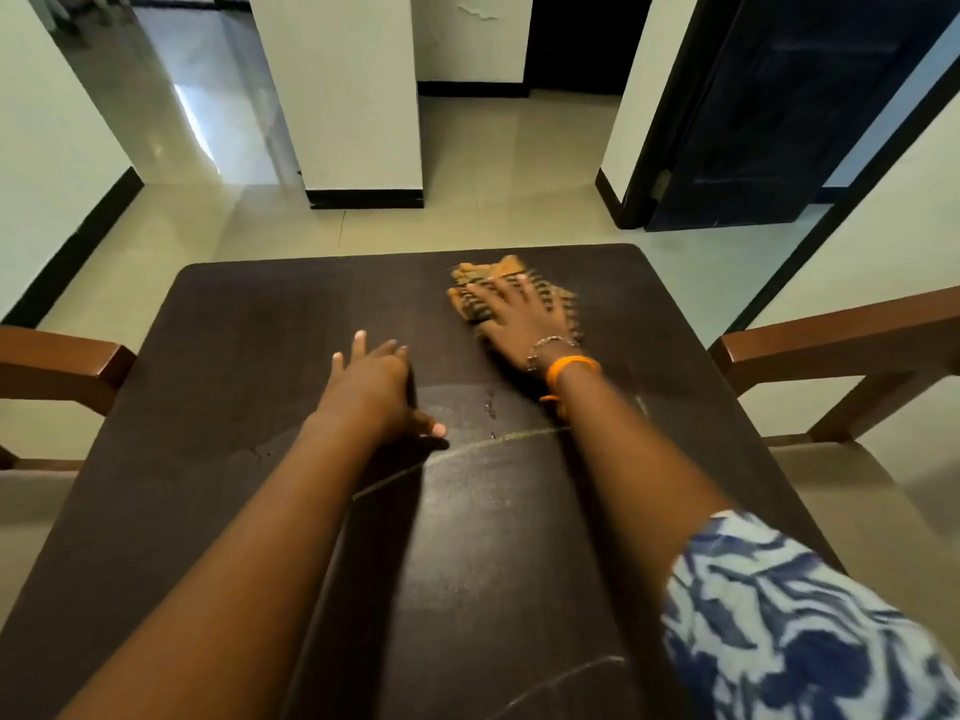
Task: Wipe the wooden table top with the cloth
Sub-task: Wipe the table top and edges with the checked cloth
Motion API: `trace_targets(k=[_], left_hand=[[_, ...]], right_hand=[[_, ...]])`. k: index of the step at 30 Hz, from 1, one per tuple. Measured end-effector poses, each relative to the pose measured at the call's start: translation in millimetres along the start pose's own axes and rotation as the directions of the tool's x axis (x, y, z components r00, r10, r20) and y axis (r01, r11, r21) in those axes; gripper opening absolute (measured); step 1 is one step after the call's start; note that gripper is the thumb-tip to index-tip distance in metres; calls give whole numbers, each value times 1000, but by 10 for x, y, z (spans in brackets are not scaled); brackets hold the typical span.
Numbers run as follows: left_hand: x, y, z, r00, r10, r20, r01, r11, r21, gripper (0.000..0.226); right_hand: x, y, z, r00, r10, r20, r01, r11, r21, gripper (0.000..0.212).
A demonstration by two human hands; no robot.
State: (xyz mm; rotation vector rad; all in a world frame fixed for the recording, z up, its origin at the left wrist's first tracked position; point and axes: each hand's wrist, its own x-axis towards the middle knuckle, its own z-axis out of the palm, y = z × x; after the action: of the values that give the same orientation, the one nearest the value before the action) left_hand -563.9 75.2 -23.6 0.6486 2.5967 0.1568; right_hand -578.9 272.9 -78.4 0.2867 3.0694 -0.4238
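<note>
Head view, left to right: wooden table top (218, 407) dull at left, unwiped I'd judge. Left hand (371, 392) flat, fingers spread, bracing. Centre streaked damp. Right hand (519, 324) splayed, pressing striped cloth (493, 275) near far edge. Roughly halfway.

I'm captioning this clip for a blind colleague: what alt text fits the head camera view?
A person's right hand presses a checked orange cloth flat on a dark wooden table near its far edge, while the left hand rests open on the table top. Pale streaks cross the near surface, and wooden chairs stand on either side.
</note>
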Motion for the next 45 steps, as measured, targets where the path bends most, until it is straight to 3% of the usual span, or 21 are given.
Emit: trace_targets(k=[2, 5, 8, 11, 15, 18, 20, 23, 26, 29, 33, 37, 41, 45], left_hand=[[91, 117, -16, 999, 47, 27, -46, 998, -35, 98], [183, 270, 18, 992, 56, 112, -61, 997, 39, 108], [230, 290, 77, 994, 56, 91, -70, 983, 168, 112], [216, 261, 99, 996, 56, 73, -71, 973, 221, 112], [236, 356, 91, 996, 28, 83, -52, 949, 310, 106], [267, 422, 58, 996, 9, 94, -39, 944, 329, 101], [272, 443, 34, 994, -14, 112, -28, 929, 368, 103], [235, 442, 25, 991, -48, 127, -5, 920, 391, 109], [233, 422, 54, 991, -44, 124, -5, 929, 370, 111], [225, 433, 65, 994, -41, 102, -4, 917, 399, 110], [200, 500, 50, 997, -35, 72, 1, 905, 425, 93], [139, 441, 78, 1000, -16, 13, 9, 903, 429, 97], [-9, 430, 145, 993, -4, -119, 60, 880, 472, 92], [-237, 458, 200, 970, -50, -238, 128, 937, 325, 88]], right_hand=[[-50, 580, -167, 984, 170, -51, -170, 985, -5, 53], [-159, 1204, -352, 897, 437, -72, -438, 899, 6, 53], [-56, 1188, -345, 844, 532, -63, -530, 847, 42, 52], [224, 761, -238, 895, 440, -71, -440, 898, 27, 51], [663, -302, 35, 996, 91, 26, -91, 996, 5, 51], [806, -824, 167, 983, -122, 136, 125, 992, -13, 50], [857, -750, 156, 976, -178, 126, 184, 982, -36, 51], [949, -192, 46, 990, -138, 7, 138, 984, -116, 56], [951, 640, -119, 995, 92, -39, -96, 989, -110, 59], [744, 1341, -329, 954, 290, -75, -295, 952, -76, 62], [397, 1510, -418, 878, 465, -113, -470, 882, -21, 55], [159, 1124, -302, 912, 399, -93, -404, 914, -44, 54], [-63, 228, -62, 988, 153, 21, -152, 988, -31, 53], [-373, -690, 200, 983, -54, 178, 56, 998, -6, 55]])
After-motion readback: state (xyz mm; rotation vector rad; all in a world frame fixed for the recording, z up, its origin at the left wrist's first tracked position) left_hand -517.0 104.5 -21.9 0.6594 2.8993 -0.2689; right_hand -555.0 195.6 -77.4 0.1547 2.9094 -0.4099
